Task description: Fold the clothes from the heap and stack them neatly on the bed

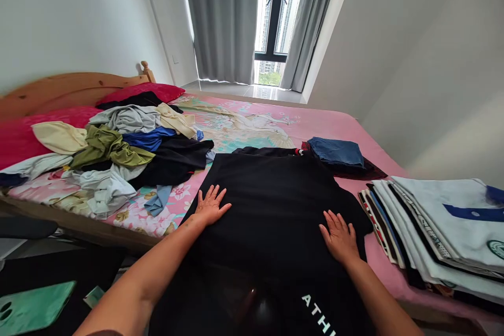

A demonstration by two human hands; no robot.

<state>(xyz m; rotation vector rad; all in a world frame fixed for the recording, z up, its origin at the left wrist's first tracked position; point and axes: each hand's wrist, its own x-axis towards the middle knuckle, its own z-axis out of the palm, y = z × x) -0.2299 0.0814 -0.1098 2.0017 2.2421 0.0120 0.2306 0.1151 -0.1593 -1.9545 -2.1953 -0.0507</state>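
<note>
Resting palm down, the two hands lie well apart on a black shirt (pixel 271 220), both open and pinching nothing. The left hand (pixel 211 206) has its fingers spread, pointing toward the far edge of the bed (pixel 331 118) and a little right; the right hand (pixel 340 236) has its fingers slightly apart, pointing away and leftward. Both forearms reach in from the near side, angled inward.

The shirt lies spread at the middle of the bed's near edge, its long axis running from the person toward the window (pixel 270 21), with a sleeve jutting right past the right hand. White capitals on its near right part read "ATH", then a cut-off fourth letter, slanting down to the right. Just beyond its far end shows a dark garment (pixel 268 151).

Left of the shirt, a loose heap of clothes (pixel 114 149) stretches toward the headboard (pixel 71 86). To the right, folded jeans (pixel 336 151) lie nearer the bed's right edge, and a folded stack (pixel 425 220) fills the near right corner; its white top piece bears a round green badge, its writing unreadable.
</note>
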